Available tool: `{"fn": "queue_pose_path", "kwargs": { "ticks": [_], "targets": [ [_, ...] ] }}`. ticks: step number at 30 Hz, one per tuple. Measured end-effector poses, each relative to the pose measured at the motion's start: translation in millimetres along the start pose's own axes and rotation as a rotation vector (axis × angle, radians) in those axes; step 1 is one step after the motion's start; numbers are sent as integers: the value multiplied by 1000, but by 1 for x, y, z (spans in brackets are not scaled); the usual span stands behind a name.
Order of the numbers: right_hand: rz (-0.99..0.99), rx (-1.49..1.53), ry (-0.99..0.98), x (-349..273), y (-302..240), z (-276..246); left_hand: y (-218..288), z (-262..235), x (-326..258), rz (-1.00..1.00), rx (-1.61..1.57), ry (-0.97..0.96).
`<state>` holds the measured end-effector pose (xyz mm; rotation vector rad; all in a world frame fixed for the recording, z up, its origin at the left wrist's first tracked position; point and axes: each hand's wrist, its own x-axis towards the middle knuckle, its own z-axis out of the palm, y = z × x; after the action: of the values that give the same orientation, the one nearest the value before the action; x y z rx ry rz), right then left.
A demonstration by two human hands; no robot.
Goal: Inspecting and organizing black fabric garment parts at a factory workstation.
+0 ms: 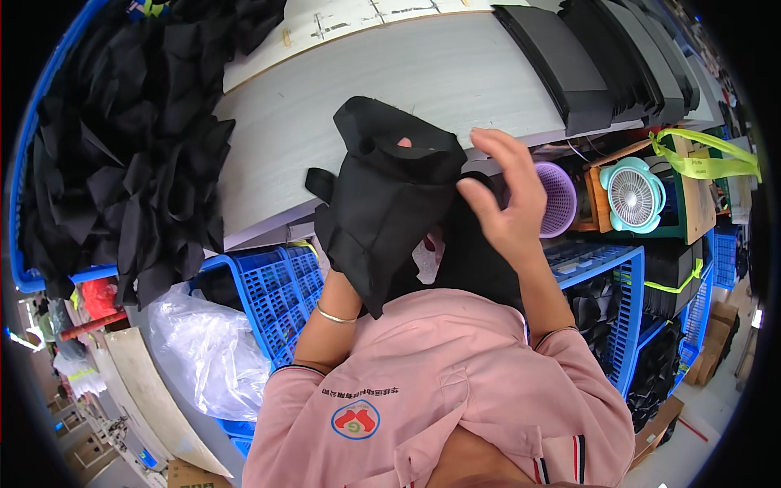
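A black sewn fabric bag (390, 191) is held up in front of my chest, over the near edge of the grey table. My left forearm runs up under it, and the cloth covers most of my left hand (404, 142); one fingertip shows inside the bag's opening, and the other fingers are hidden. A small black loop sticks out from the bag's left side. To the right, my right hand (514, 191) is open, thumb and fingers apart around the bag's right corner. Whether it touches the cloth I cannot tell. More black cloth lies across my lap.
A blue crate (28, 281) heaped with black fabric pieces (130, 154) stands at left. Stacked black panels (561, 73) lie on the table (285, 138) at far right. Under its edge are a purple basket (557, 199) and a small turquoise fan (634, 195). Clear plastic (211, 350) hangs lower left.
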<state>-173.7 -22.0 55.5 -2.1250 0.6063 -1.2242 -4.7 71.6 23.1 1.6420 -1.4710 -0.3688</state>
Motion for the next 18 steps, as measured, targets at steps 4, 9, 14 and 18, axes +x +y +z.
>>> {"fn": "queue_pose_path", "kwargs": {
  "ticks": [4,9,14,18],
  "targets": [
    [-216,-261,-43,2,0,15,-14,5,-21,-204,-350,10],
    [-69,-52,-259,11,5,14,-36,16,-43,-380,-823,-27],
    [51,531,-541,15,15,-22,-87,-13,-56,-349,-1223,-33],
    [93,398,-429,42,27,-33,-108,-30,-53,-324,-1250,-65]
  ]
}}
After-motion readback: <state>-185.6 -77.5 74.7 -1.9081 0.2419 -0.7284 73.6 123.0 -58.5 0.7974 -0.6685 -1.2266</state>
